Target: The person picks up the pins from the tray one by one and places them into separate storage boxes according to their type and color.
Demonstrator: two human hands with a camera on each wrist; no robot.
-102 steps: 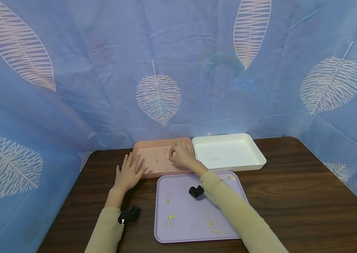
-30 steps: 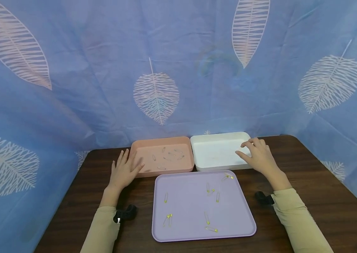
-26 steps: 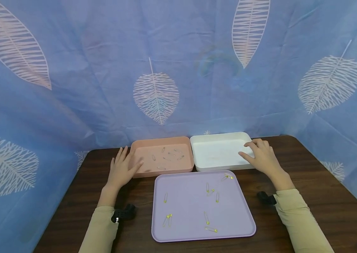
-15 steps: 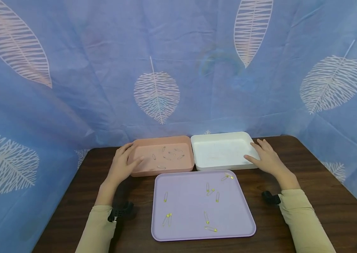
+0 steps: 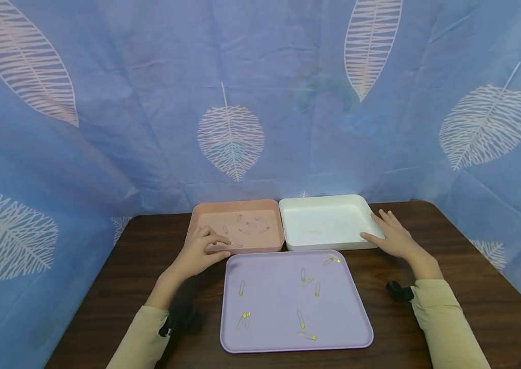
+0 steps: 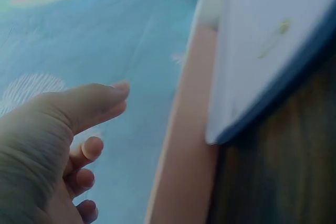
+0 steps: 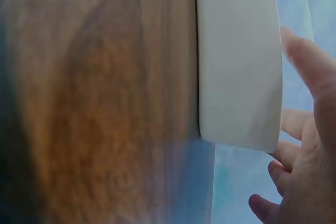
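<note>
My left hand (image 5: 201,251) hovers over the front left of the pink tray (image 5: 267,250), thumb and forefinger apart. Nothing lies between the thumb and fingers (image 6: 89,106) in the left wrist view. Just beyond its forefinger a silver safety pin (image 5: 237,245) lies in that tray, with several more silver safety pins behind it. Beside the right end of the white tray (image 5: 334,246) is my right hand (image 5: 395,240), fingers spread and relaxed, thumb at the rim. In the right wrist view its fingers (image 7: 294,124) pass behind the tray's corner.
In front of both trays lies a lilac tray (image 5: 274,302) with several yellow-headed safety pins (image 5: 307,335) scattered on it. All stand on a dark wooden table (image 5: 426,230). A blue leaf-patterned cloth (image 5: 288,128) hangs close behind.
The right hand has gone from the pink tray to the white tray's right end. More silver pins show in the pink tray. The left hand has moved right, over its front edge.
</note>
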